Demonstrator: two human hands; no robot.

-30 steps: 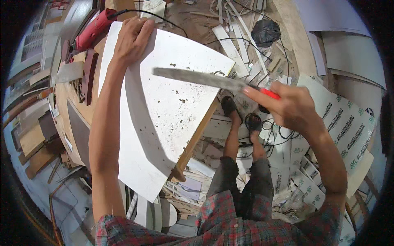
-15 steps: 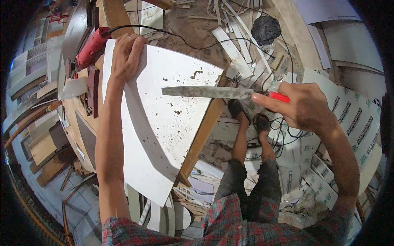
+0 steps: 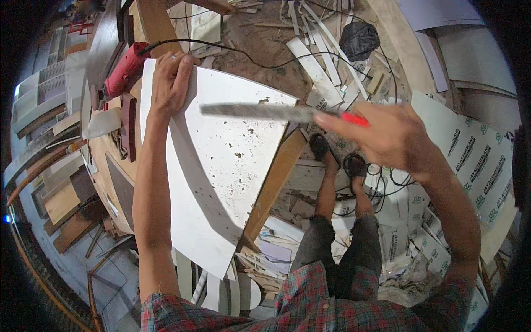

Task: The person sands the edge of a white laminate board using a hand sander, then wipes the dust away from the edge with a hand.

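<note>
A white panel [image 3: 221, 166] with a curved lower-left shadow and dark specks lies in front of me. My left hand [image 3: 170, 83] is closed over its far left corner, the fingers curling past the edge. In my right hand [image 3: 390, 135] is a long flat metal file [image 3: 257, 112] with a red handle. Its blade is held across above the panel, pointing left, with the index finger laid along it. Motion blurs the blade and hand, and I cannot tell whether the file touches the panel's right edge.
A red corded power tool [image 3: 126, 71] lies beyond my left hand, its black cable [image 3: 249, 62] running right. A wooden beam [image 3: 279, 174] supports the panel's right side. White offcuts [image 3: 316, 69] and a black plastic bag [image 3: 359, 41] litter the floor. Printed sheets [image 3: 470, 160] lie right.
My right hand and the file have moved left and slightly away from me, further over the panel. My left hand keeps its hold on the corner.
</note>
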